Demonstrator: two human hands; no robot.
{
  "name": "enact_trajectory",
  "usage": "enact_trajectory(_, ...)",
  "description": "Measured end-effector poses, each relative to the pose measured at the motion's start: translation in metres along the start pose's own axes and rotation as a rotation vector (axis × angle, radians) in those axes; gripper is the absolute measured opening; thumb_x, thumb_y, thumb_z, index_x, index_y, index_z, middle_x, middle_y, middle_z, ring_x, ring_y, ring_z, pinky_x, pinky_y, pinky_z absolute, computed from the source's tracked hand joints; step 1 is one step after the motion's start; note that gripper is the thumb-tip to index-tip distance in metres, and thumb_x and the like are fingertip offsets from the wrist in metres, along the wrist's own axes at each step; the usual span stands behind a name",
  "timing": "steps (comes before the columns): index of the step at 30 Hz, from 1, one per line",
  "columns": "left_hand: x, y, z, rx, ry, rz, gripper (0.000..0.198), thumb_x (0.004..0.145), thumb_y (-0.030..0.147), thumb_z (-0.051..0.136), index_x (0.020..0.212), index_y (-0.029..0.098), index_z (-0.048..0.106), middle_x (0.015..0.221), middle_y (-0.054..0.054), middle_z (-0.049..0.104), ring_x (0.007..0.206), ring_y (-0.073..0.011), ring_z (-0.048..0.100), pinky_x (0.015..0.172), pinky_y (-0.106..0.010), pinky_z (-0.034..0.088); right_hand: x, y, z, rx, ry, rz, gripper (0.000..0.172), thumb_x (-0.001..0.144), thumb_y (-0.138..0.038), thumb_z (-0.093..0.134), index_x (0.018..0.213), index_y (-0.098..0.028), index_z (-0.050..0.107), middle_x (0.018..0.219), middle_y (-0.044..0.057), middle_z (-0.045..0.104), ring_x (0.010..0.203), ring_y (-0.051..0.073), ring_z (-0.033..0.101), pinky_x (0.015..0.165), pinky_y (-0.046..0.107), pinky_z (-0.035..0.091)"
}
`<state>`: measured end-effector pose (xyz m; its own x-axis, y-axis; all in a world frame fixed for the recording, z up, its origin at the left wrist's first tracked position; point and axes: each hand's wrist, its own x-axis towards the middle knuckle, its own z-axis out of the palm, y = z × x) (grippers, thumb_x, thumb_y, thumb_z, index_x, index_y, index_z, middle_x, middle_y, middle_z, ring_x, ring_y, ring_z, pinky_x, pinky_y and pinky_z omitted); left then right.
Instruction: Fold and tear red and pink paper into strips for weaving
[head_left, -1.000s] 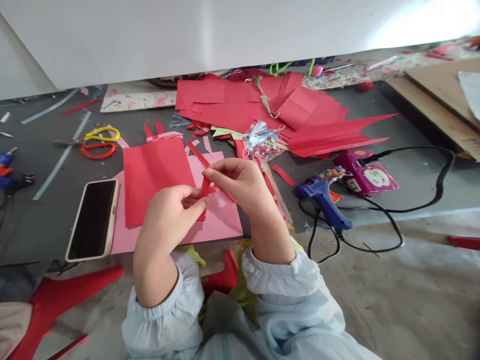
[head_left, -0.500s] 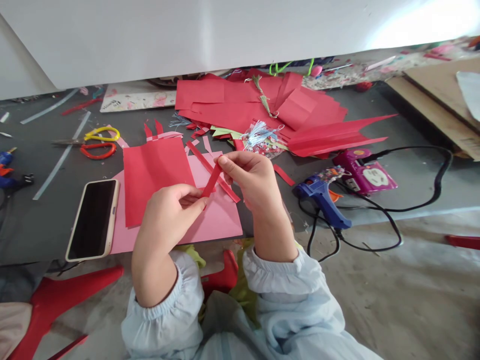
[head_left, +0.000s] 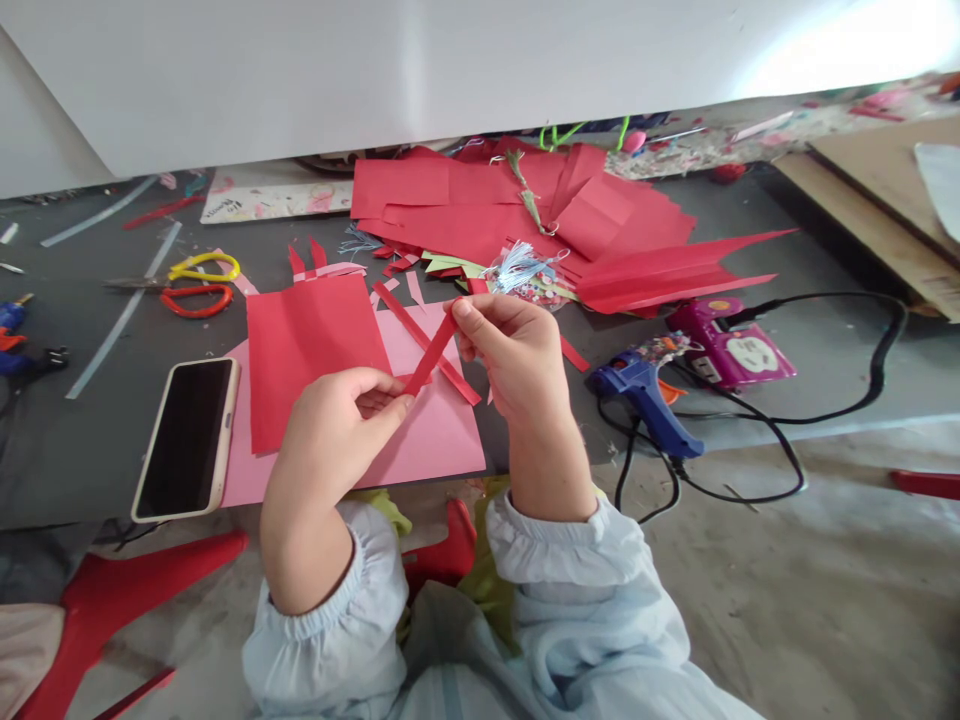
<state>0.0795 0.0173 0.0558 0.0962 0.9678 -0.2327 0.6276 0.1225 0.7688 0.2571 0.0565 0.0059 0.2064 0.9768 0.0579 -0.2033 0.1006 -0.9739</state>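
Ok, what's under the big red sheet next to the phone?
A pink sheet lies under the red sheet, showing below and right of it. The left hand, pinching a red strip, hides its lower right corner.

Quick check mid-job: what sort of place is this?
Probably a paper-craft worktable: red paper sheets piled on the grey table, scissors, and a blue glue gun. The left hand and right hand hold a red paper strip.

Table: dark grey top [head_left: 75, 440], littered with paper offcuts.
Left part: phone [head_left: 185, 437] lay face up; scissors [head_left: 191, 285] beyond it.
Middle: pink sheet [head_left: 442, 440] at the near edge.
Far side: red paper pile [head_left: 525, 200].
Right part: blue glue gun [head_left: 645, 395] beside a purple device [head_left: 731, 345], black cable [head_left: 862, 400] looping around them.
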Motion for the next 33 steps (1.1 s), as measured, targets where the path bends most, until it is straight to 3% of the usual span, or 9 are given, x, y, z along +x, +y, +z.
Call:
enact_trajectory(12,0.000,-0.003,-0.001,0.030,-0.008,0.017,0.022,0.080,0.045,0.069,0.080,0.024,0.072,0.081,-0.004,0.078,0.077,-0.0239,0.073,0.066,-0.033,0.053,-0.001,-0.002,0.001,0.002,0.022,-0.010,0.028,0.075,-0.046,0.082,0.077,-0.018,0.075,0.058,-0.003,0.056,0.052,0.007,0.047,0.050,0.023,0.039)
enact_trajectory(18,0.001,0.003,-0.004,0.167,-0.007,-0.120,0.015,0.088,0.036,0.057,0.084,0.024,0.065,0.086,-0.002,0.077,0.083,-0.0228,0.071,0.073,-0.034,0.049,-0.001,-0.001,0.002,-0.048,0.040,-0.051,0.026,0.076,-0.044,0.079,0.075,-0.018,0.074,0.059,-0.003,0.058,0.051,0.007,0.046,0.049,0.023,0.038)
enact_trajectory(24,0.004,-0.007,-0.005,0.175,0.179,-0.188,0.021,0.088,0.042,0.051,0.088,0.023,0.060,0.085,-0.004,0.073,0.082,-0.0235,0.070,0.070,-0.034,0.048,-0.002,-0.003,0.003,-0.247,0.064,-0.040,0.019,0.077,-0.036,0.073,0.076,-0.018,0.074,0.056,-0.004,0.057,0.051,0.008,0.045,0.053,0.025,0.039)
enact_trajectory(28,0.004,-0.018,-0.009,0.142,0.277,-0.219,0.025,0.086,0.045,0.052,0.090,0.022,0.062,0.085,-0.004,0.072,0.078,-0.0222,0.069,0.070,-0.033,0.048,-0.004,-0.005,0.001,-0.517,-0.028,0.036,0.016,0.077,-0.033,0.069,0.073,-0.018,0.073,0.057,-0.001,0.061,0.052,0.011,0.051,0.052,0.026,0.038)
enact_trajectory(33,0.003,-0.015,-0.013,0.272,0.254,-0.320,0.018,0.086,0.037,0.053,0.084,0.022,0.063,0.083,-0.004,0.072,0.082,-0.0235,0.068,0.074,-0.035,0.044,-0.006,-0.005,0.002,-0.703,-0.198,0.146,0.016,0.080,-0.028,0.061,0.071,-0.017,0.069,0.058,0.002,0.063,0.055,0.014,0.056,0.056,0.028,0.041)
